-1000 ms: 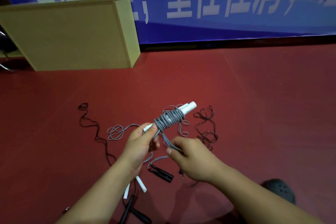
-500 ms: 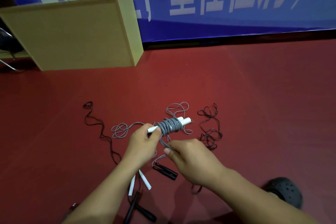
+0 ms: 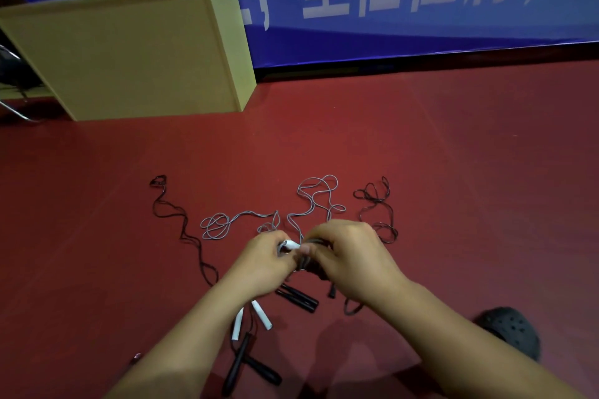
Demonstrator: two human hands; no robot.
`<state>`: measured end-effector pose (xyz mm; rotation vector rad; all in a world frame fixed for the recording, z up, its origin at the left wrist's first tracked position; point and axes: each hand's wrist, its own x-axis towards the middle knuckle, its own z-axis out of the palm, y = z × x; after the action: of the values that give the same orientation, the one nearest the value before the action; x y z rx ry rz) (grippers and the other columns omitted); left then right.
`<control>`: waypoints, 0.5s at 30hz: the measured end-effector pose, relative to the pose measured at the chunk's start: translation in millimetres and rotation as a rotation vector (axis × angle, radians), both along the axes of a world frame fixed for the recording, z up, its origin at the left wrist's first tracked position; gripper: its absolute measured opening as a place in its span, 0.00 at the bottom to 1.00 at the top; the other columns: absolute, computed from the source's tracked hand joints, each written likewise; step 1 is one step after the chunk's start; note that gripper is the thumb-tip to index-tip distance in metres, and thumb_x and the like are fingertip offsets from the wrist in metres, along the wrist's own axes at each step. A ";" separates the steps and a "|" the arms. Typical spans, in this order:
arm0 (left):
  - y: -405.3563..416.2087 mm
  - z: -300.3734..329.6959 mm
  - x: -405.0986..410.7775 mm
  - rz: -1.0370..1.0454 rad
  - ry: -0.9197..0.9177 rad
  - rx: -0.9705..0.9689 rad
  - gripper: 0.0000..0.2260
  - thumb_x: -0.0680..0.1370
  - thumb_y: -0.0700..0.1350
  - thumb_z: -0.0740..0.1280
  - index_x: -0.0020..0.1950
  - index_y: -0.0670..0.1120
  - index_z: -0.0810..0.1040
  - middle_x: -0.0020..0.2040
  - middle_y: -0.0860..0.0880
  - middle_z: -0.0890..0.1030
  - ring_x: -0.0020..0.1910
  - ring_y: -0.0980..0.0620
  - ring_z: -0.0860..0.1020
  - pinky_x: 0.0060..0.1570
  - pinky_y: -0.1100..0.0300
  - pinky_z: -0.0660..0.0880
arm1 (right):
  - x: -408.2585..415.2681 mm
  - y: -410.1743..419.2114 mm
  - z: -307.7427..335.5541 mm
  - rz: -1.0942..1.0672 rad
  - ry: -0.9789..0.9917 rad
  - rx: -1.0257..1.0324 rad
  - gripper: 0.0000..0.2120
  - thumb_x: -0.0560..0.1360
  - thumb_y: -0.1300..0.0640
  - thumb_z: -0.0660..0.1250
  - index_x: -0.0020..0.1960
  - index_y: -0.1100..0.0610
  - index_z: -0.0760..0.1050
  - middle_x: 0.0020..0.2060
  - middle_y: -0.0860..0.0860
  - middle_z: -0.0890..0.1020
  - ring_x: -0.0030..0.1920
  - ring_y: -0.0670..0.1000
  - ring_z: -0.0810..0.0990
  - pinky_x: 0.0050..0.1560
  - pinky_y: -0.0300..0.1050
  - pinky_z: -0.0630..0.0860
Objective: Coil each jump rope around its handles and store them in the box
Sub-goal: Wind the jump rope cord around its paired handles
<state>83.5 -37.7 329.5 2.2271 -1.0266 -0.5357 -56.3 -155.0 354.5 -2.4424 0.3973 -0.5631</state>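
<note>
My left hand (image 3: 264, 257) grips the white handles (image 3: 291, 244) of a grey jump rope; only one handle end shows between my hands. My right hand (image 3: 348, 254) closes over the coiled grey cord, which it hides almost fully. Loose grey rope (image 3: 316, 201) lies in loops on the red floor beyond my hands, with another grey tangle (image 3: 217, 225) to the left. Black ropes (image 3: 376, 204) (image 3: 176, 220) lie at either side. Below my arms lie two white handles (image 3: 249, 321) and black handles (image 3: 296, 296) (image 3: 246, 363). The tan box (image 3: 129, 52) stands at the far left.
A blue banner (image 3: 421, 0) with white characters runs along the back wall. A dark perforated shoe (image 3: 512, 332) sits at the lower right. A metal chair leg (image 3: 13, 110) shows at the left edge beside the box.
Both hands have dropped lower and come together. My right hand moved up from the trailing cord and now covers the coiled bundle, which was plainly visible before.
</note>
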 end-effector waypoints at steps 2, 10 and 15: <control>1.6 0.9 0.1 -0.021 0.035 -0.024 0.12 0.76 0.52 0.70 0.36 0.48 0.74 0.30 0.54 0.74 0.30 0.55 0.69 0.34 0.58 0.66 | 0.9 -3.8 2.0 -0.023 0.020 0.040 0.06 0.74 0.48 0.66 0.44 0.49 0.80 0.37 0.45 0.82 0.41 0.46 0.78 0.42 0.48 0.75; 6.1 11.0 -9.2 -0.181 -0.011 -0.027 0.09 0.80 0.48 0.64 0.42 0.46 0.75 0.31 0.51 0.76 0.30 0.57 0.70 0.34 0.58 0.67 | 0.0 -18.1 6.8 -0.074 0.057 0.157 0.02 0.73 0.51 0.72 0.42 0.48 0.82 0.35 0.42 0.83 0.39 0.41 0.78 0.38 0.28 0.68; 6.4 17.0 -14.0 -0.196 -0.048 -0.068 0.10 0.80 0.49 0.64 0.39 0.53 0.72 0.30 0.55 0.71 0.29 0.58 0.67 0.34 0.58 0.65 | 3.7 -24.4 3.4 -0.117 0.026 0.275 0.05 0.72 0.53 0.73 0.38 0.47 0.79 0.32 0.43 0.83 0.34 0.39 0.78 0.38 0.36 0.72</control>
<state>69.5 -31.3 346.5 2.1019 -1.2772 -0.5259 -52.6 -179.4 357.9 -2.1742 0.5910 -0.4905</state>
